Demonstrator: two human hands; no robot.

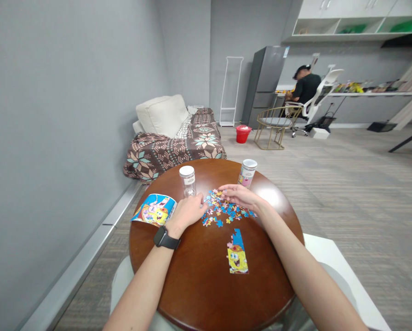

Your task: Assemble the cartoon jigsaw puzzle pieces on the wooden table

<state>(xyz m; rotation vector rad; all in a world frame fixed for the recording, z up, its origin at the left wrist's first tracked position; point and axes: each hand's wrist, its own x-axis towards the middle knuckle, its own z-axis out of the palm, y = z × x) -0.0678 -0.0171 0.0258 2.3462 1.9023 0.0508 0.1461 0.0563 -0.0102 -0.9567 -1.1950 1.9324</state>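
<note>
Loose jigsaw puzzle pieces (231,210) in blue, pink and yellow lie in a pile on the round brown table (199,280). My left hand (189,212), with a black watch on its wrist, rests at the pile's left edge, fingers curled in. Over the far side of the pile is my right hand (241,196), thumb and fingers drawn together; whatever is between them is too small to make out. Nearer to me lies a joined puzzle section (237,255) showing a yellow cartoon face and blue sky. A printed picture sheet (154,209) is left of my left hand.
Behind my left hand stands a clear jar (188,180) with a white lid; another jar (247,172) with a printed label is behind my right hand. Beyond the table are a covered sofa (178,142), a red bin (242,133) and a seated person (307,87).
</note>
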